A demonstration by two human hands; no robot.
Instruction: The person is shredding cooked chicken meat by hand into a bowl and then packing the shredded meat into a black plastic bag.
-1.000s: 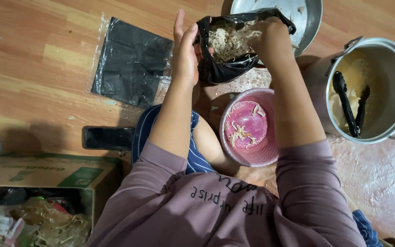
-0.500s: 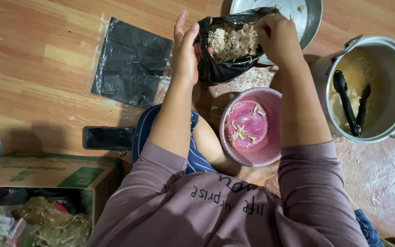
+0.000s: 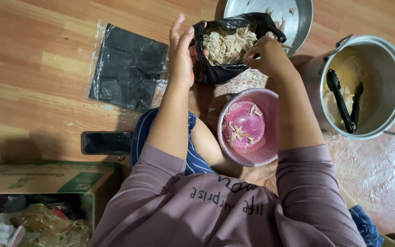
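While pinching bag: both grips closed.

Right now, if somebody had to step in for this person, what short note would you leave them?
Left hand: holds the black bag open at its left rim.
Right hand: fingers at the bag's right rim, over the shredded meat inside.
Pink bowl: in the lap, only scraps in it.
Pot: to the right, tongs inside.
Stack of black bags: on the floor, left.
Done: bag well filled. Left: bag not yet closed.
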